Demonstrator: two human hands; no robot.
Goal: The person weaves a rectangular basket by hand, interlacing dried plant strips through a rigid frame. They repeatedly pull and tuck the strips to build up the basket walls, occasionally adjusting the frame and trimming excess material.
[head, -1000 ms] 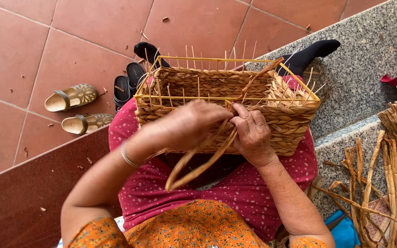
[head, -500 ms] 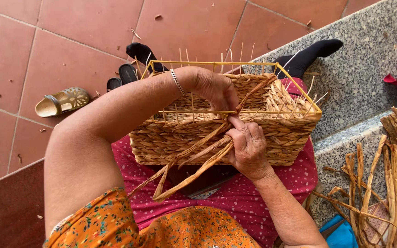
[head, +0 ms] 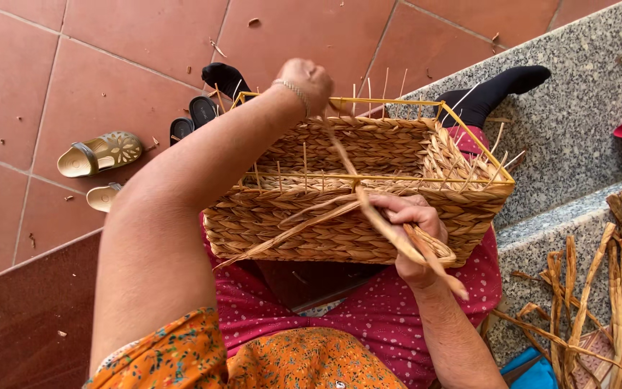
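Your fingers on the left hand (head: 309, 78) are curled shut around a long flat straw strip (head: 350, 169), lifted above the far rim of the basket (head: 354, 194). Your right hand (head: 410, 230) presses its fingers together against the near wall of the basket, pinching the same strip where it crosses the rim along with a braided end (head: 433, 252).

The basket rests on your lap, on the pink dotted skirt (head: 368, 317), its yellow wire frame (head: 462, 137) showing above the woven sides, thin upright stakes poking up along it.

You sit on a speckled grey stone step (head: 584, 79). To your right lies a heap of dried straw strips (head: 599, 288). The floor (head: 95, 65) ahead is red-brown tile, littered with small scraps, and a pair of pale sandals (head: 98, 155) sits there at your left.
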